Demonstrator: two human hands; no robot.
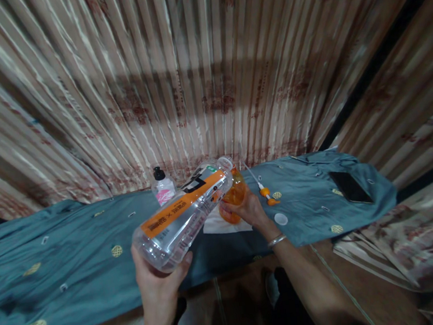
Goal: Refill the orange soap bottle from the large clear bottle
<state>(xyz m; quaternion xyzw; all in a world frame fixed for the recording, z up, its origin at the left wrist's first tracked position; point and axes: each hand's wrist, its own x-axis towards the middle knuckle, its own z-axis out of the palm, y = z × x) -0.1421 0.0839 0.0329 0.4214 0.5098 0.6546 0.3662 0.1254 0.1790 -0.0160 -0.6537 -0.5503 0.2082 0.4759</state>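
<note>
1. Clear bottle (184, 208), labelled in orange: gripped at its base by the left hand (158, 289). Held slanting, mouth end away from that hand; probably so that the mouth meets the top of the orange bottle. Contact between the two: cannot be told.

2. Left hand: partly closed, fingers and thumb spread wide around the broad base, seemingly to bear the bottle from its far end and govern the slant.

3. Orange bottle (238, 191): within the right hand (252, 209), its top beside the clear bottle's mouth. Likely gripped to keep it steady there.

4. Right hand: closed around the orange bottle's side; fingertips partly hidden. Bracelet (277, 240) at the wrist.

5. White sheet (211, 225): on the surface (93, 249), under and beside the orange bottle, between the hands; perhaps laid to catch drips.

6. Pump head (266, 193), orange and white, with tube: lying just right of the right hand, presumably set aside to leave an opening free.

7. White disc (281, 219): flat, just beside the right wrist.

8. Small black-capped bottle (164, 189): upright, beyond the left hand.

9. Phone (350, 187): flat, well right of the right hand.
</note>
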